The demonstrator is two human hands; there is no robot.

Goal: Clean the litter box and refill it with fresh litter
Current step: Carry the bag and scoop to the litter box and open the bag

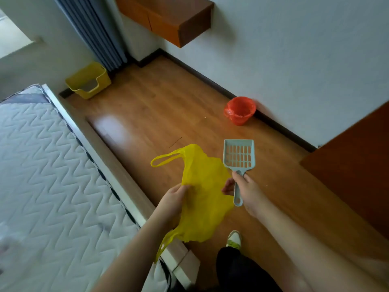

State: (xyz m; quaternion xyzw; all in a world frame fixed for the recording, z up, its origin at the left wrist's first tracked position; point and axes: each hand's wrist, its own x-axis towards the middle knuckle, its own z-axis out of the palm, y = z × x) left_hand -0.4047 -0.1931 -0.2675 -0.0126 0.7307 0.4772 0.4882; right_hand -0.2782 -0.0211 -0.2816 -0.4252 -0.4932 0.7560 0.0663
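Note:
A yellow litter box (88,81) with grey litter inside stands on the wooden floor in the far left corner, beside the curtain. In front of me, my left hand (173,202) grips a yellow plastic bag (202,186) by its left edge. My right hand (247,191) holds the handle of a pale blue slotted litter scoop (239,154), its head pointing away from me, and its fingers also pinch the bag's right edge. The bag hangs spread between both hands, one handle loop sticking out to the left.
A red bucket (240,110) lined with a red bag stands against the right wall. A bare mattress (48,175) on a bed frame fills the left side. A wooden cabinet (168,17) hangs on the wall ahead; a brown door (353,165) is on the right.

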